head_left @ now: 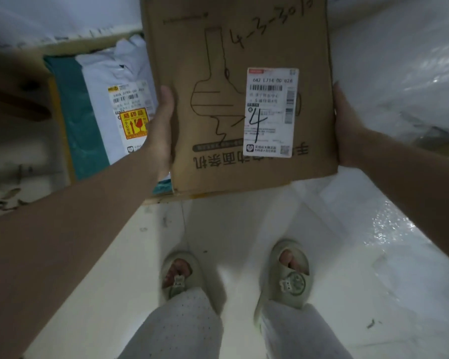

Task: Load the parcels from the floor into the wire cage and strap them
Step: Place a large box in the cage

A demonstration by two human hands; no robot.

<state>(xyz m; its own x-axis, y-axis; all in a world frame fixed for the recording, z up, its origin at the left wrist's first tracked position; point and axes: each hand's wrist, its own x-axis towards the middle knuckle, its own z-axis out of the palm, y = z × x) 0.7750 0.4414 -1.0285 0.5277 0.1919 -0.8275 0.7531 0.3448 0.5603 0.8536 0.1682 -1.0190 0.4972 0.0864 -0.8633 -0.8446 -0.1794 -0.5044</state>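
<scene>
Brown cardboard parcel (218, 141), white label (270, 112), black handwritten numbers

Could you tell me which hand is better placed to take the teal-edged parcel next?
Probably left: the left hand holds the cardboard box edge beside the teal-edged parcel; the right hand is across the box.

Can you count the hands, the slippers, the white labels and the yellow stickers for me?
Hands: 2, left hand and right hand
Slippers: 2
White labels: 2, one on the box, one on the bag
Yellow stickers: 1
Total: 7
</scene>
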